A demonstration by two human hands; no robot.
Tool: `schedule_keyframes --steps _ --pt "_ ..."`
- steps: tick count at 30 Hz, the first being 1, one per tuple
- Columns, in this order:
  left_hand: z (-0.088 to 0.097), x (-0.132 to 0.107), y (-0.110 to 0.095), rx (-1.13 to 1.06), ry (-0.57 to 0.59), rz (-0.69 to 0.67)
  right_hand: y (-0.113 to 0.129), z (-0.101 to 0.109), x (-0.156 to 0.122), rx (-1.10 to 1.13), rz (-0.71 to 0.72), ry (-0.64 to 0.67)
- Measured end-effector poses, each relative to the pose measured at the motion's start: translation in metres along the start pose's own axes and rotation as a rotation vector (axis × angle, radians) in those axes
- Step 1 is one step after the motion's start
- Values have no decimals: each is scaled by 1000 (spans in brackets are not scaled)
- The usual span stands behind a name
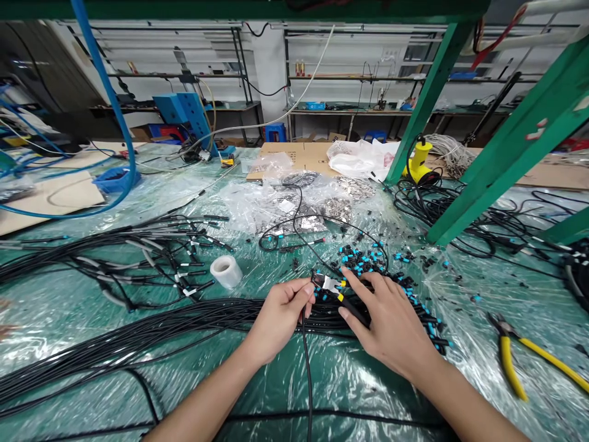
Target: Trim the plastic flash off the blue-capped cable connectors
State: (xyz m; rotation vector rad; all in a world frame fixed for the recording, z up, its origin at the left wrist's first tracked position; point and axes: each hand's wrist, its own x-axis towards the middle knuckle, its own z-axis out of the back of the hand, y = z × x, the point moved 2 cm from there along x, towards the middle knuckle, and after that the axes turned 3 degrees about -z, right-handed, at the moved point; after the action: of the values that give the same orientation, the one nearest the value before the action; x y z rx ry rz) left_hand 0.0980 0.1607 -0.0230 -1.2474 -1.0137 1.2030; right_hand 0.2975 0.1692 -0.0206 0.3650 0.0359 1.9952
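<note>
My left hand is closed in a pinch around the end of a black cable, just where a white label and a yellow band sit near its connector. That end is right in front of me, between my hands, above a thick bundle of black cables lying across the bench. My right hand is spread over the same end, with its fingers on or just beside the cable; I can't tell whether it is actually gripping.

Just beyond my hands lies a loose pile of blue-tipped connectors. To the left are a roll of clear tape and a spread of cables with white labels. Yellow-handled pliers lie off to my right. Farther ahead are a plastic bag of small metal parts and flattened cardboard. A green steel frame stands over the bench on the right, with coiled black cable beneath it.
</note>
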Motion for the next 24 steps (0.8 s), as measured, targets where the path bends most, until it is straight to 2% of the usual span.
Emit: schedule_keyframes --steps 6,12,15,18,22,24 --pt "2 -1 -2 108 15 -30 2 -3 -1 89 -37 72" --pt "3 -3 -5 110 35 -56 7 6 -3 261 -126 178" --pt "4 -4 -7 103 50 -79 9 10 -3 555 -155 263" --pt "6 -4 -8 102 70 -95 9 13 -4 930 -188 436" --pt "6 -5 -10 124 69 -127 8 11 -7 1378 -426 713" --pt "3 -6 -10 118 69 -124 8 10 -7 1459 -473 736"
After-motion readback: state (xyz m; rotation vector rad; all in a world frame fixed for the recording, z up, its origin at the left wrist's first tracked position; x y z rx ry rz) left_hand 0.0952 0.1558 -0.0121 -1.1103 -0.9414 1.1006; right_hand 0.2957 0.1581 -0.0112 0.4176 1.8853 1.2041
